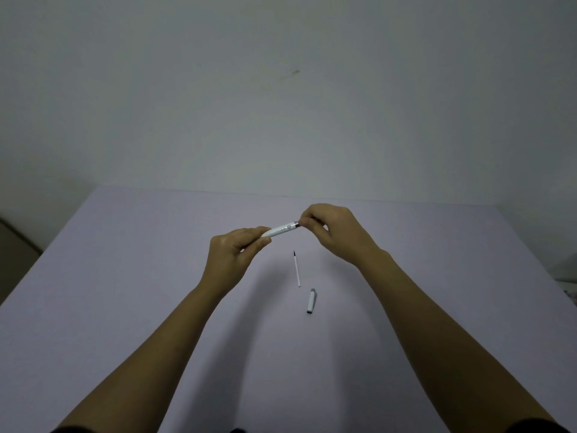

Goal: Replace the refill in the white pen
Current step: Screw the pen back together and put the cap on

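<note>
Lilac tabletop (125, 307) under a bare wall: the left hand (232, 254) pinches the white pen barrel (281, 230) steady while the right hand (331, 232) pinches its dark tip end, probably to twist it. Toward 6 o'clock lie a loose refill (297, 270) and cap (311, 301), parked within reach.

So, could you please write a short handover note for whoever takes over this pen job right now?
Left hand: closed on the rear of the white pen barrel, held above the table.
Right hand: fingertips pinched at the barrel's dark front end; whether it is twisting on or off cannot be told.
On the table: one loose refill, and the pen cap lying nearer the person.
Done: cap is off, one refill is out.
Left: whether the loose refill is old or new is unclear; check the barrel, fit the refill, close the tip, recap.
</note>
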Tool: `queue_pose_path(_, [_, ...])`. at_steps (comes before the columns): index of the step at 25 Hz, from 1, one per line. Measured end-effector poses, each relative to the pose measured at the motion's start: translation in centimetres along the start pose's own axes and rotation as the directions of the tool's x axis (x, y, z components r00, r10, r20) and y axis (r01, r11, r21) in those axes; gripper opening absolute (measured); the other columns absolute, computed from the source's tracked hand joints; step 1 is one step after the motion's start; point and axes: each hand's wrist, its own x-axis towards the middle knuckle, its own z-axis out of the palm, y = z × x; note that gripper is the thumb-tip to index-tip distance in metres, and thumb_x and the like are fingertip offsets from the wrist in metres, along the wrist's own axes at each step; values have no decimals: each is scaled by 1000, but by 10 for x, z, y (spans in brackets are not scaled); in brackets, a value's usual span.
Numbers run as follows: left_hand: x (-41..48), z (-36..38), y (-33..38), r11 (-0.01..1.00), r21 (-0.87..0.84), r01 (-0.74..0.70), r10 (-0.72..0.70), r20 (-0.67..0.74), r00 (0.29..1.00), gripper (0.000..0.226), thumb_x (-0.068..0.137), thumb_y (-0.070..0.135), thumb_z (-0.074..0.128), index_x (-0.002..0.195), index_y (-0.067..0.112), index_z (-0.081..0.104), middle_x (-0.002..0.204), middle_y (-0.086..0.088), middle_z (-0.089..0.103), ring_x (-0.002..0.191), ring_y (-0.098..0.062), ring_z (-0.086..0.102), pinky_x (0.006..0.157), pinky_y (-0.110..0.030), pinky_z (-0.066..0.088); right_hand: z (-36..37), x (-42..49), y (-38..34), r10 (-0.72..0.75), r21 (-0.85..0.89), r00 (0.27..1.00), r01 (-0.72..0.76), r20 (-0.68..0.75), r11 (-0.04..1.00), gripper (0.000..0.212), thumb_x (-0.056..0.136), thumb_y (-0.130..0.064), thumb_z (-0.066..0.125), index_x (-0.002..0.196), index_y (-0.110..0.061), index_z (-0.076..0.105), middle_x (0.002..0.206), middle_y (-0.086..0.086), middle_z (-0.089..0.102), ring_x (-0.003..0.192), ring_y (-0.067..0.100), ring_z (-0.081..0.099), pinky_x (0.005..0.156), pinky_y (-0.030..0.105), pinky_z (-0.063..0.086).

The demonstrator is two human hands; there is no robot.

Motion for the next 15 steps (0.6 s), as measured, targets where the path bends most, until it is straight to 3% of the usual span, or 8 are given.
queue_pose_path(3, [-3,3,-3,999,-3,46,-46,4,999,24,83,28,63,101,15,71,66,-4,67,63,-19,56,56,-29,46,6,1,7,88,86,995,-90,36,992,28,92,-33,45,97,-13,65,87,2,65,79,17,57,74,27,47])
queue_pose_path(5, [-5,5,-6,994,-16,107,-107,-4,994,19,85,23,64,101,16,71,65,-7,65,62,-22,56,57,-33,46,16,0,18,276,290,961,-256,-30,922,35,94,-34,39,114,-12,58,100,3,64,90,16,59,83,18,45])
queue_pose_path(6, [-6,7,-7,991,-26,134,-134,-7,991,18,85,19,64,101,16,71,65,-9,65,63,-22,56,58,-33,46,25,-2,29,391,351,917,-344,-74,871,37,96,-32,38,116,-8,56,102,9,65,92,21,61,85,21,46])
queue_pose_path(8, [-8,10,-9,984,-34,174,-174,-2,985,17,86,17,63,101,15,71,65,-10,64,65,-22,56,58,-28,45,49,-12,55,563,250,818,-524,-120,814,31,96,-25,43,111,-3,60,103,18,68,93,30,63,83,30,46])
queue_pose_path(11, [-8,13,-13,973,-64,221,-222,-5,975,18,85,16,64,102,15,71,64,-4,62,69,-19,56,58,-17,43,93,-43,87,699,21,714,-699,-28,715,25,90,-20,54,103,-2,65,103,18,70,99,33,64,83,32,47])
queue_pose_path(15, [-10,16,-16,961,-91,260,-262,-7,965,19,85,18,64,103,16,70,66,-6,63,70,-22,58,60,-25,46,137,-77,93,790,-124,602,-781,114,612,37,86,-27,61,108,2,59,108,21,67,104,33,61,84,33,46])
